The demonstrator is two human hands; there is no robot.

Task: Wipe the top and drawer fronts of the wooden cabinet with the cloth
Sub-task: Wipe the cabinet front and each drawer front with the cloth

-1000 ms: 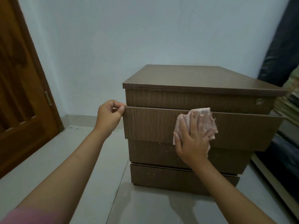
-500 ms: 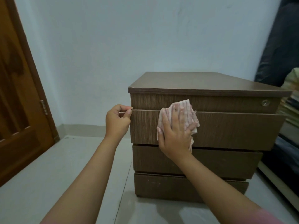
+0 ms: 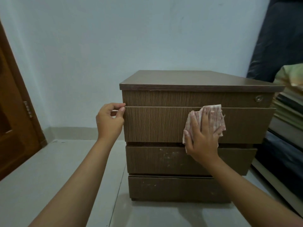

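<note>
The wooden cabinet [image 3: 188, 79] stands on the floor against a pale wall, with several drawer fronts facing me. Its second drawer front [image 3: 154, 123] sticks out a little. My right hand [image 3: 202, 140] lies flat with straight fingers and presses a pink and white striped cloth [image 3: 214, 115] against the right half of that front. My left hand [image 3: 109, 122] grips the left edge of the same drawer front, thumb on the front and fingers curled behind it. The lower drawer fronts [image 3: 172, 159] show pale smudges.
A brown wooden door [image 3: 14, 125] stands at the left. Dark fabric [image 3: 282, 43] hangs at the right, above stacked flat items [image 3: 288, 108] close beside the cabinet. A pale tiled floor [image 3: 41, 177] stretches in front and to the left.
My right hand has slid the cloth along the second drawer front, first to the left and now to the right half. My left hand keeps hold of the drawer's left edge.
</note>
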